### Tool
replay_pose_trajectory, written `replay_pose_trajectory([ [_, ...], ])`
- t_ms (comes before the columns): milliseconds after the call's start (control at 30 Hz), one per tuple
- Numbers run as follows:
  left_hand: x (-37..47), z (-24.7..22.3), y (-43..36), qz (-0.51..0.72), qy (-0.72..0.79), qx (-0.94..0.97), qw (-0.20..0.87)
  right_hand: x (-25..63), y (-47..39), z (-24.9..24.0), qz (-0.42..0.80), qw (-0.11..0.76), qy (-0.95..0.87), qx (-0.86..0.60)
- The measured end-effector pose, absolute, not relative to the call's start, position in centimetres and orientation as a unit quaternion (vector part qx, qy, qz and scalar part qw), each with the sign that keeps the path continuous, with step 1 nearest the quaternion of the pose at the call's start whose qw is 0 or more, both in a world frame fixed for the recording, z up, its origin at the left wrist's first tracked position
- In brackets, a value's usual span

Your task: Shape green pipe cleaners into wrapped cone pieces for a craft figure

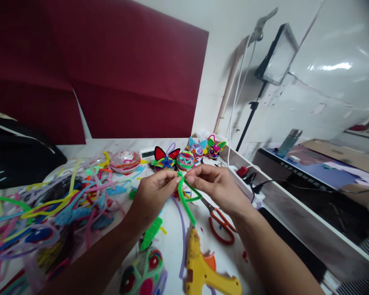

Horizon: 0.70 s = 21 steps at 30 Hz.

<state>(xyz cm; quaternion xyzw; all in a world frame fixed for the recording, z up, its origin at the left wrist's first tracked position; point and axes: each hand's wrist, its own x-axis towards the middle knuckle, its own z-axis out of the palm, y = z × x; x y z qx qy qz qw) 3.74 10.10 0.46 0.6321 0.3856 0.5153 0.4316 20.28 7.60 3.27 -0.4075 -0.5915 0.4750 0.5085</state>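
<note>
Both hands meet above the middle of the white table. My left hand (155,190) pinches the top end of a bent green pipe cleaner (186,205) between thumb and fingers. Close beside it, my right hand (213,184) has its thumb and fingers closed on the same pipe cleaner, which forms a triangular loop with a long tail hanging down. Below the tail lies a yellow glue gun (199,266), its nozzle pointing up at the tail's end. Orange-handled scissors (222,226) lie under my right hand. A purple pipe cleaner (182,233) runs left of the glue gun.
Tangled coloured pipe cleaners (64,205) cover the left side. Decorated balls, one with red ears (166,157), stand at the back. A decorated piece (144,272) lies at the front. A power strip (244,182) and the table's raised edge (298,213) are on the right.
</note>
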Motion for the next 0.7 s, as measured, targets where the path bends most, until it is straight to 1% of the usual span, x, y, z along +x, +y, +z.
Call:
replay_pose_trajectory([
  [267,3.8,0.9,9.6,0.521,0.4,0.618,0.432,19.8,8.0,2.6,0.482,0.51,-0.586,-0.406],
  [567,3.7,2.0,8.9,0.494,0.414,0.643,0.413,19.7,8.1,1.6,0.453,0.529,-0.614,-0.373],
  [700,3.6,1.8,9.1,0.484,0.409,0.646,0.426,19.7,8.1,1.4,0.422,0.528,-0.633,-0.377],
])
